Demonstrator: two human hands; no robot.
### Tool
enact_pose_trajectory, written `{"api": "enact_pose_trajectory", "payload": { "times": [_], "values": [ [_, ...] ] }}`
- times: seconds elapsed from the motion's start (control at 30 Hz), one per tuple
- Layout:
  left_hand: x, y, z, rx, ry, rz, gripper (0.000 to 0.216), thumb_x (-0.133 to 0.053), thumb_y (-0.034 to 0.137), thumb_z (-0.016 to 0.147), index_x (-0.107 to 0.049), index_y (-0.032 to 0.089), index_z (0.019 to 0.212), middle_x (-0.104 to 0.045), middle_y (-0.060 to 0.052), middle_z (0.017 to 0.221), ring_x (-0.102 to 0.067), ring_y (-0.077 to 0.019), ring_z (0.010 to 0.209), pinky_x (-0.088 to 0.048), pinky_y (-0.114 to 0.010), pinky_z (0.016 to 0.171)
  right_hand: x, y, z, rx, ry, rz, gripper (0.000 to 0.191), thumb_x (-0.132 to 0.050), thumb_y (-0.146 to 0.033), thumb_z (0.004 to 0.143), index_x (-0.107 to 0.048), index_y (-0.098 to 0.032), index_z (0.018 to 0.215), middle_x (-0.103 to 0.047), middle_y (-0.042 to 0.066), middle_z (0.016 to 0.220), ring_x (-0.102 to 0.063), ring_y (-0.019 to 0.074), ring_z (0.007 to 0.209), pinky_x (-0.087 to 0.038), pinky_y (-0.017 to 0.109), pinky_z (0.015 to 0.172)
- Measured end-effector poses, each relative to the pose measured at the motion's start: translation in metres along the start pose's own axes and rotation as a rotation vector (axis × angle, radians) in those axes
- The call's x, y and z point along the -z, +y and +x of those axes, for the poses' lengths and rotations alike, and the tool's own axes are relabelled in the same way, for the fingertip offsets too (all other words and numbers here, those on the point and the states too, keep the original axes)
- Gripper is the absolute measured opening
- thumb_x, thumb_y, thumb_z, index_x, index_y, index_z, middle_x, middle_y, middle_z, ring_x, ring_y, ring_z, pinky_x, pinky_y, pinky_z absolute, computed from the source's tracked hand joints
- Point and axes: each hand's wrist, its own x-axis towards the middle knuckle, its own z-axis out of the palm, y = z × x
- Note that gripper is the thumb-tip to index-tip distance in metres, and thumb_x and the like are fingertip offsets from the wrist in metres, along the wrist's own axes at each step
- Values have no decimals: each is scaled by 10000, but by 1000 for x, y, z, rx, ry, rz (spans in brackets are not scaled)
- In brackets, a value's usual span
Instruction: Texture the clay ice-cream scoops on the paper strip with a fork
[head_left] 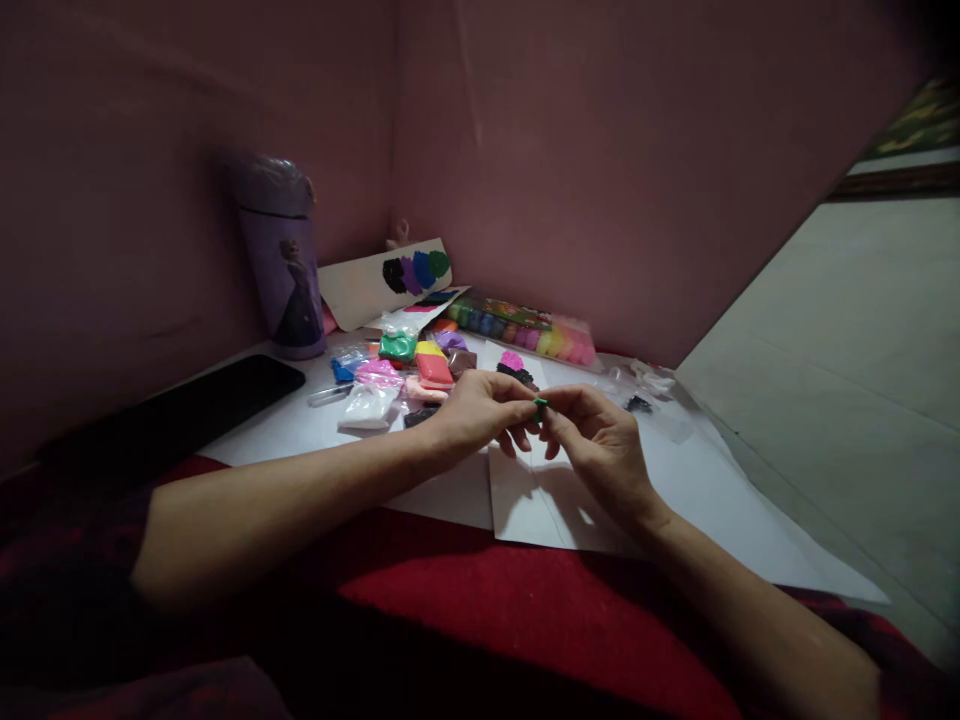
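Note:
A small piece of green modelling clay (539, 406) is pinched between the fingertips of both hands. My left hand (480, 412) holds it from the left with thumb and forefinger, the other fingers curled below. From the right, my right hand (596, 432) grips the same piece in a pinch. Under the hands lies a white sheet (517, 515) with a faint drawn line. On its far part sits a pink clay blob (511, 362) above a black clay patch (516, 374), partly hidden by my left hand.
Left of the sheet lie several bagged clays, among them a green packet (397, 346) and a white packet (369, 406). A clay box (525, 328) rests by the wall. At left stand a purple tumbler (281, 260) and a black phone-like slab (187, 410). Plastic scraps (651, 380) lie right.

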Motion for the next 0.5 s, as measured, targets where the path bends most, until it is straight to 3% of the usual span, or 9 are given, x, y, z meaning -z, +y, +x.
{"api": "enact_pose_trajectory", "payload": {
  "times": [0.2,0.37,0.5],
  "values": [
    [11,-2,3,11,-21,-91,79,-576,129,809,-624,70,787,-645,-50,636,-569,-82,468,-465,-197,444,-1,-1,4,-61,-29,129,167,-652,-278,810,-663,-178,944,-633,14,743,-577,122,579,-526,264,476],
    [12,-3,3,-26,-62,-48,256,-606,317,830,-603,89,713,-615,-36,617,-568,-86,468,-434,-196,429,-1,0,2,-26,-29,154,148,-668,-240,801,-658,-186,939,-640,17,775,-577,126,618,-510,250,473],
    [11,-1,3,-14,-42,-55,161,-665,237,762,-599,98,712,-604,-19,588,-554,-84,453,-406,-192,415,0,0,3,-60,-45,227,137,-693,-252,788,-665,-181,902,-628,2,702,-565,119,584,-498,246,474]
  ]
}}
